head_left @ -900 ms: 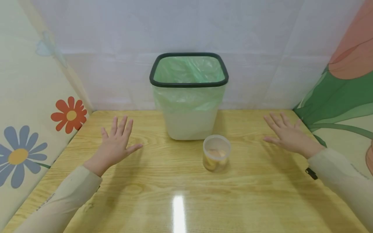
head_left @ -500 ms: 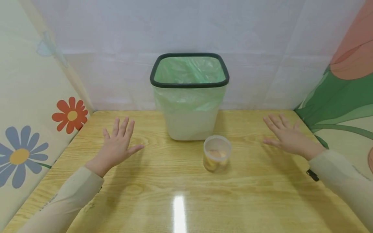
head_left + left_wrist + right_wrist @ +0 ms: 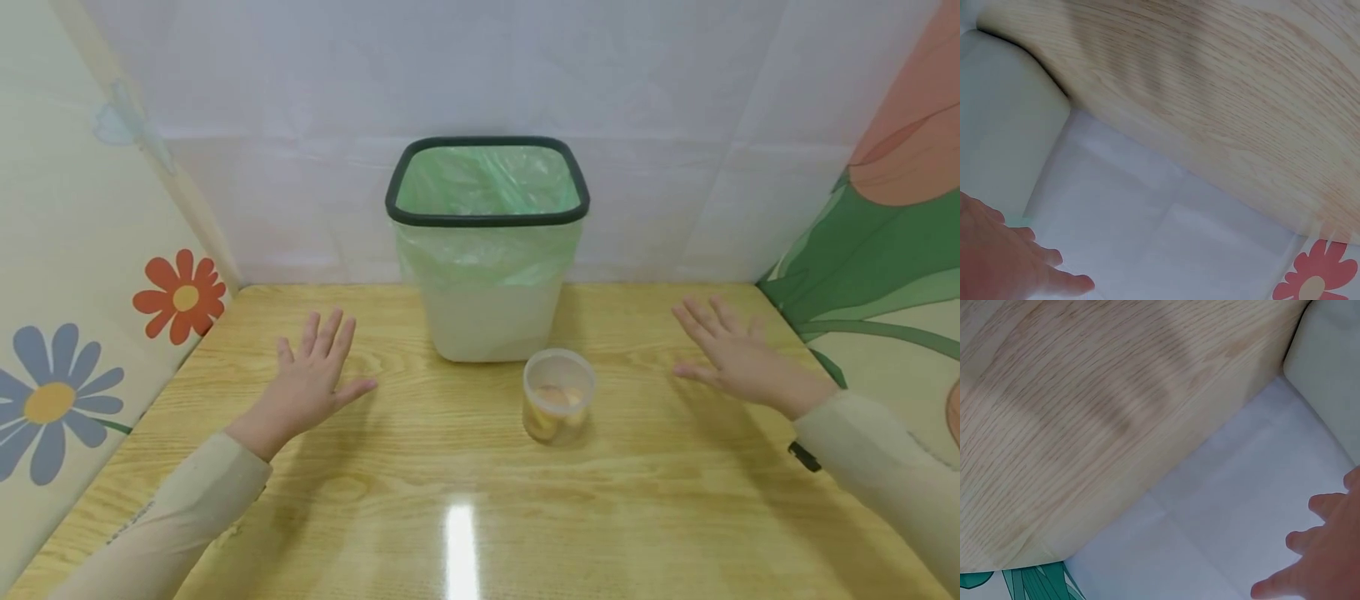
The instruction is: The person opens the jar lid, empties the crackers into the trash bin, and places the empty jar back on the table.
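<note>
In the head view my left hand (image 3: 306, 387) hovers over the table's left side, fingers straight and spread, holding nothing. On the right side my right hand (image 3: 738, 362) is held out the same way, its palm down and its fingers extended. Between them, nearer the right hand, a clear plastic cup (image 3: 558, 396) stands upright with several yellowish pieces (image 3: 557, 408) inside. Right behind the cup is a white trash can (image 3: 491, 321) with a dark rim and a green bag liner (image 3: 487, 254) folded over its edge. Both hands are apart from these things.
The wood-grain table (image 3: 360, 500) meets a white cloth backdrop (image 3: 300, 167) behind the trash can. Side panels with painted flowers, one of them a red flower (image 3: 180, 297), border the table left and right. A bright light reflection lies on the front of the tabletop.
My left hand has drifted slightly right and toward me. My right hand has tilted a little, its fingers shifting slightly. The cup and trash can stay in place.
</note>
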### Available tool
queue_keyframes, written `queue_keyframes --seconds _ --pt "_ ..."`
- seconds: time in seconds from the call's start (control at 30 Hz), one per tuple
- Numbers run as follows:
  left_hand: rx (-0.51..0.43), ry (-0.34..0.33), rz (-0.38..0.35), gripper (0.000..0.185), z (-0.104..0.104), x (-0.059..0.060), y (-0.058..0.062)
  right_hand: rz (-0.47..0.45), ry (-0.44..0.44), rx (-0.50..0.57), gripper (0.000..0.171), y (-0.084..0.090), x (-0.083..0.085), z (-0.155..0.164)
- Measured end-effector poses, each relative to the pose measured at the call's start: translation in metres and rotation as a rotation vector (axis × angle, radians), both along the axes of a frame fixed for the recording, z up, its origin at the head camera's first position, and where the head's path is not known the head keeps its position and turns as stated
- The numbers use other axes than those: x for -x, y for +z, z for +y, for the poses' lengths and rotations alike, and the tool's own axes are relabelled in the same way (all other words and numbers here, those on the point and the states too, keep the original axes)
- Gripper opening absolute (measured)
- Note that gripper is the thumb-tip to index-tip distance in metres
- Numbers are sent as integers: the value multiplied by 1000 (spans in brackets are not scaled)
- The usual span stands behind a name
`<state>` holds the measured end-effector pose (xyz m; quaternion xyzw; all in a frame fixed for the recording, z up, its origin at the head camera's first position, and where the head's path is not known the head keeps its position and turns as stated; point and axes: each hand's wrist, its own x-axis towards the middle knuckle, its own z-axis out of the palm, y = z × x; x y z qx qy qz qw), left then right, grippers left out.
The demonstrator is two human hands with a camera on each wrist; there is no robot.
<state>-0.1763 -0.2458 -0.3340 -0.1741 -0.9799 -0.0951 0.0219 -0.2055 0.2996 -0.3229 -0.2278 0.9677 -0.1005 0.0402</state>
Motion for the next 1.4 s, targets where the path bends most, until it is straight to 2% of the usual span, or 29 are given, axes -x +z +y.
queue_keyframes --seconds 0.9,1.13,1.4 --pt "22 -60 55 90 15 -8 -23 39 106 6 90 -10 -10 -23" --pt "30 -77 37 90 19 -11 -28 44 113 2 90 -13 -13 -29" --pt "57 -89 53 88 25 -12 -33 41 110 13 91 -15 -17 -34"
